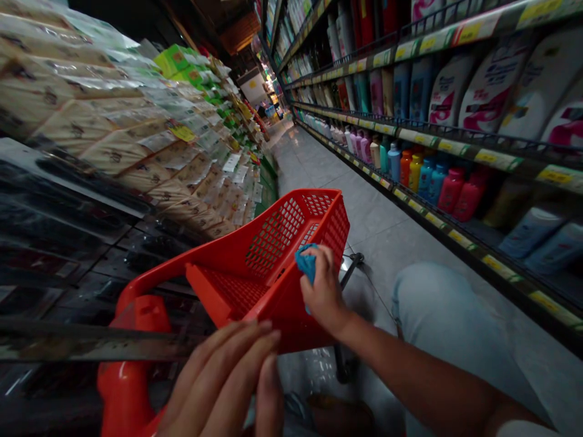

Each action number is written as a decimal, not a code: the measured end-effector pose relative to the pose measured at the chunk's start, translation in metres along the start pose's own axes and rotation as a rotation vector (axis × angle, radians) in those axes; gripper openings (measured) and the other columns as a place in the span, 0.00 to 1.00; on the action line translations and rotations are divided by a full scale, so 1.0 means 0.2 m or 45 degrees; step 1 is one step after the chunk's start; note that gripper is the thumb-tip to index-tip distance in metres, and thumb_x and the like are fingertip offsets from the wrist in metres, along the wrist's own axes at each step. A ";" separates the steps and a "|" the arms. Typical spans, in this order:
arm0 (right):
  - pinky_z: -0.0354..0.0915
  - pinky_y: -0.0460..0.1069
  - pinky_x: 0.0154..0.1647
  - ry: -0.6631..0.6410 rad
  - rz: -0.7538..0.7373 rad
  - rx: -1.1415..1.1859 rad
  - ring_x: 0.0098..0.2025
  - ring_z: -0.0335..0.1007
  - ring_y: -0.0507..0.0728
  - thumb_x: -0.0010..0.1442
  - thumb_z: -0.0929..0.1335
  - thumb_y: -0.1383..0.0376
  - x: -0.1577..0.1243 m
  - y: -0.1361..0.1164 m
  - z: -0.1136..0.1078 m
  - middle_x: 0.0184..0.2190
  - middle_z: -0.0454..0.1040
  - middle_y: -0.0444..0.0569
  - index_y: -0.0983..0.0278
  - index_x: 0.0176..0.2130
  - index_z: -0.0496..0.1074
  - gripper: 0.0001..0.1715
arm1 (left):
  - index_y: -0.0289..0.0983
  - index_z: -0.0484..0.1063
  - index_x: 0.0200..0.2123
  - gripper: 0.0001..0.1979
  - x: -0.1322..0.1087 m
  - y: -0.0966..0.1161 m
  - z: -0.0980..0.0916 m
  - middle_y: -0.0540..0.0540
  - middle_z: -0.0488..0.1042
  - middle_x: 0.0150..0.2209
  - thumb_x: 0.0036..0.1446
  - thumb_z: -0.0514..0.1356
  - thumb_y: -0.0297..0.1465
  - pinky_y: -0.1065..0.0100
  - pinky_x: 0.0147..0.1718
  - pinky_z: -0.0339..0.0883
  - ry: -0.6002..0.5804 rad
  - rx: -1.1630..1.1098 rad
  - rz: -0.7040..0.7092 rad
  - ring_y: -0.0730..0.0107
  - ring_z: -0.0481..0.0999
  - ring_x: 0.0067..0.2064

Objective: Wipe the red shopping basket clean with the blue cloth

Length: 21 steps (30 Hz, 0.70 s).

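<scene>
A red plastic shopping cart (214, 247) with perforated walls stands in front of me, its handle side toward the lower left. My right hand (325, 290) is closed around a crumpled blue cloth (307, 262) and presses it to the top of the cart's near side wall. Close to the camera, my left hand (232, 379) has its fingers stretched out near the cart's near rear edge. It holds nothing that I can see; whether it touches the rim I cannot tell.
Shelves (410, 135) of shampoo and lotion bottles line the right side. Stacked tissue packs (122, 121) rise on the left, beside a blurred metal bar (91, 343). A grey tiled aisle (310, 158) runs ahead. My bent knee (437, 303) is at the right.
</scene>
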State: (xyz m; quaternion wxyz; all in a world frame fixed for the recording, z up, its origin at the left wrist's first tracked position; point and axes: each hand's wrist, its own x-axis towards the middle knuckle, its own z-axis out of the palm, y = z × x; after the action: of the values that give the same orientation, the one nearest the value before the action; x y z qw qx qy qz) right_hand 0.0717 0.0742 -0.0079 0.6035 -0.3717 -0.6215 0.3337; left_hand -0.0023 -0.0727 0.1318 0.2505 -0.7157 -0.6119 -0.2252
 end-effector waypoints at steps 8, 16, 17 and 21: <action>0.67 0.61 0.60 0.004 -0.129 -0.158 0.57 0.66 0.64 0.56 0.63 0.76 0.12 0.28 0.08 0.54 0.66 0.55 0.61 0.50 0.68 0.23 | 0.36 0.74 0.40 0.21 0.36 0.05 0.32 0.40 0.80 0.33 0.69 0.41 0.27 0.63 0.28 0.67 -0.963 0.752 -0.418 0.54 0.83 0.36; 0.70 0.56 0.56 -0.303 -0.177 -0.013 0.57 0.68 0.61 0.56 0.64 0.74 -0.41 0.36 0.14 0.55 0.68 0.51 0.55 0.52 0.69 0.25 | 0.36 0.69 0.40 0.15 0.37 -0.01 0.34 0.43 0.77 0.29 0.67 0.43 0.23 0.65 0.25 0.60 -1.101 0.819 -0.314 0.55 0.82 0.34; 0.70 0.55 0.56 -0.301 -0.142 -0.001 0.56 0.68 0.60 0.56 0.64 0.74 -0.46 0.40 0.15 0.54 0.68 0.51 0.55 0.51 0.69 0.25 | 0.37 0.69 0.40 0.15 0.37 -0.01 0.35 0.43 0.77 0.29 0.66 0.43 0.22 0.65 0.25 0.60 -1.099 0.826 -0.302 0.56 0.82 0.34; 0.72 0.55 0.51 0.083 0.323 -0.083 0.49 0.70 0.60 0.50 0.61 0.77 -0.45 0.59 0.18 0.47 0.69 0.52 0.59 0.49 0.67 0.27 | 0.37 0.68 0.40 0.15 0.35 -0.03 0.35 0.43 0.76 0.29 0.66 0.43 0.22 0.65 0.25 0.58 -1.075 0.872 -0.256 0.56 0.82 0.33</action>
State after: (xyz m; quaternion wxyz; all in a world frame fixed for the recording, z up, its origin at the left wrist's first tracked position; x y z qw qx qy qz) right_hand 0.0419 0.0565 -0.1564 0.5639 -0.4774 -0.5600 0.3748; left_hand 0.0042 0.0260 0.1222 0.1791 -0.5597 -0.7627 0.2703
